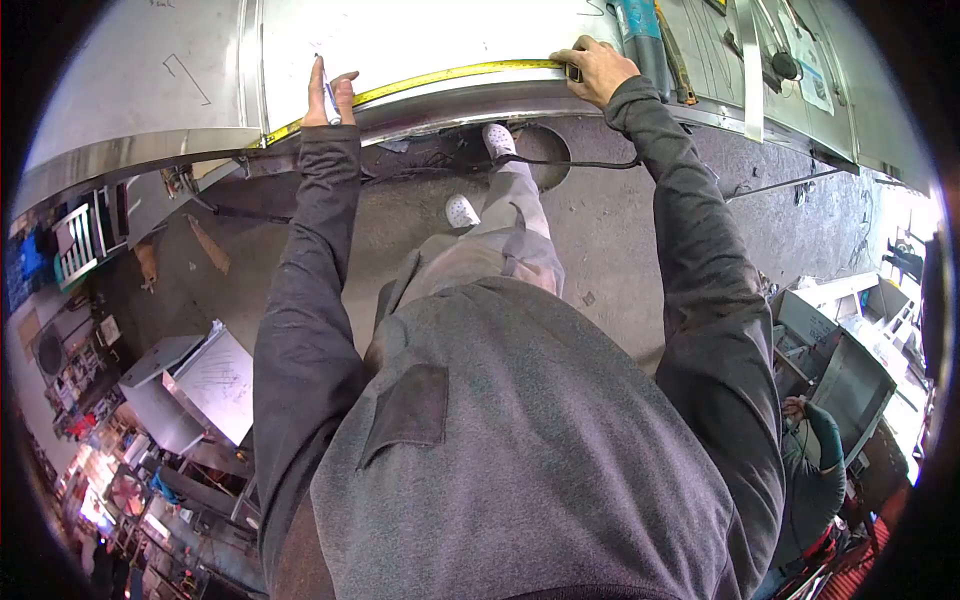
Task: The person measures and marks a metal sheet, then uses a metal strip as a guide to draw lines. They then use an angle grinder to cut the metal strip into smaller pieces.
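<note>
At the worktop (440,40), the right hand (603,76) seemingly holds measuring tape (573,73).

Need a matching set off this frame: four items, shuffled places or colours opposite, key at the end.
1. tape measure
2. marker
3. power tool
4. shoes

A. teal, on the work surface
B. white, down below the work surface
C. yellow blade, stretched between the two hands
D. in the left hand

Pairs: 1-C, 2-D, 3-A, 4-B
</note>
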The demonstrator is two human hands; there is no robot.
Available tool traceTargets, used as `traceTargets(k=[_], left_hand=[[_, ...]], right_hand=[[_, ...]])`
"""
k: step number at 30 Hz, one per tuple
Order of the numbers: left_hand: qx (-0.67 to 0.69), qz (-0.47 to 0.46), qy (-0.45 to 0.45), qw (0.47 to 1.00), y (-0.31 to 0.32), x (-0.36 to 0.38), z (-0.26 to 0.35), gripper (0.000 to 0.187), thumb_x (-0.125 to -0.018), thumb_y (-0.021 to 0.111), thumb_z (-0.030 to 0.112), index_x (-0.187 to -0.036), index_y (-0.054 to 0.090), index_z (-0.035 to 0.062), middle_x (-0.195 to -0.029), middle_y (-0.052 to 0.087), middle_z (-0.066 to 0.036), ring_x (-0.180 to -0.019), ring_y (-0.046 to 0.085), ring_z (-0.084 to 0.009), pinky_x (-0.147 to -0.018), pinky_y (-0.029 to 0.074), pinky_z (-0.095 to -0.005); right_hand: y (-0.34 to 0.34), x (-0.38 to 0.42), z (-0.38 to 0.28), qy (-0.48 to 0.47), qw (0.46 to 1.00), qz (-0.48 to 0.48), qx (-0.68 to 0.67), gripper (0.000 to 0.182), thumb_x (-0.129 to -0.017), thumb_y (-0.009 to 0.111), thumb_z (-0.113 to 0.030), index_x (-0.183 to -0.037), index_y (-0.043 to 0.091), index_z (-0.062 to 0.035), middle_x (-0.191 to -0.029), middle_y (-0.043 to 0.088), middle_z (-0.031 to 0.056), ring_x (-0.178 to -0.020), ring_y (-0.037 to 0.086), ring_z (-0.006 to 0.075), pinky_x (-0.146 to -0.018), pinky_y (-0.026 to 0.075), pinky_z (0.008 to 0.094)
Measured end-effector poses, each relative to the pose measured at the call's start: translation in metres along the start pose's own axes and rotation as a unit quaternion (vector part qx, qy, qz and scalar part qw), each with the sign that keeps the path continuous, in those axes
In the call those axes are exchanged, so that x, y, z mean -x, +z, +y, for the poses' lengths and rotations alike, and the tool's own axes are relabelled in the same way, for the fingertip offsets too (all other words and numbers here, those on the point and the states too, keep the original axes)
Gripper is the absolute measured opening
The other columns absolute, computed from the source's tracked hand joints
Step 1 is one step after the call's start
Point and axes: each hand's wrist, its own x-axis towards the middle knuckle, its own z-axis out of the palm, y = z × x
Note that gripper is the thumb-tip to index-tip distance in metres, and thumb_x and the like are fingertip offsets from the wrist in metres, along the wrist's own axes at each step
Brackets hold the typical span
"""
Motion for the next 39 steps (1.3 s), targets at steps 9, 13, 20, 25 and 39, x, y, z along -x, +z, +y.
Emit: traceTargets(k=[9,13,20,25,39], left_hand=[[0.21,-0.016,-0.092,0.973,0.037,-0.004,0.051,0.03,-0.09,0.058,0.025,-0.104,0.064,-0.0006,-0.077,0.068,-0.007,-0.07,0.06,-0.0105,-0.065,0.048,-0.0228],[0.263,-0.09,-0.142,0.95,0.059,0.0,0.065,0.027,-0.09,0.057,0.024,-0.104,0.063,0.0017,-0.07,0.065,-0.004,-0.066,0.057,-0.0086,-0.061,0.046,-0.022],[-0.092,0.027,0.199,0.975,0.051,-0.003,0.028,0.026,-0.079,0.068,0.015,-0.103,0.063,0.0073,-0.083,0.064,-0.017,-0.071,0.063,-0.0284,-0.065,0.052,-0.0348],[-0.193,-0.022,0.167,0.967,0.01,0.01,-0.015,0.026,-0.08,0.065,0.005,-0.106,0.062,0.0063,-0.081,0.059,-0.016,-0.073,0.061,-0.0295,-0.06,0.05,-0.0366],[-0.009,0.204,-0.071,0.976,-0.018,-0.04,0.057,0.03,-0.086,0.059,0.022,-0.106,0.061,0.0003,-0.067,0.061,-0.009,-0.059,0.059,-0.0165,-0.058,0.048,-0.0284]], right_hand=[[0.004,0.009,-0.007,0.019,1.0,0.014,-0.016,0.043,-0.08,0.065,-0.025,-0.122,0.054,-0.0287,-0.109,0.054,0.0057,-0.103,0.057,0.0272,-0.085,0.054,0.0384],[0.004,0.007,-0.006,0.027,1.0,0.004,-0.015,0.044,-0.08,0.065,-0.027,-0.122,0.053,-0.0311,-0.11,0.054,0.0047,-0.106,0.056,0.0268,-0.084,0.054,0.0394],[-0.002,0.014,-0.007,0.012,0.996,0.025,-0.086,0.039,-0.08,0.064,-0.021,-0.118,0.056,-0.0238,-0.111,0.053,0.0081,-0.103,0.055,0.0283,-0.084,0.051,0.0394],[-0.018,0.015,0.005,-0.016,0.987,-0.027,-0.16,0.034,-0.075,0.061,-0.022,-0.109,0.063,-0.0204,-0.103,0.055,0.0127,-0.095,0.057,0.0301,-0.079,0.051,0.0411],[-0.142,-0.212,0.223,-0.088,0.978,0.1,-0.161,0.036,-0.072,0.066,-0.019,-0.106,0.064,-0.0093,-0.091,0.061,0.0169,-0.089,0.06,0.0336,-0.081,0.05,0.0401]])
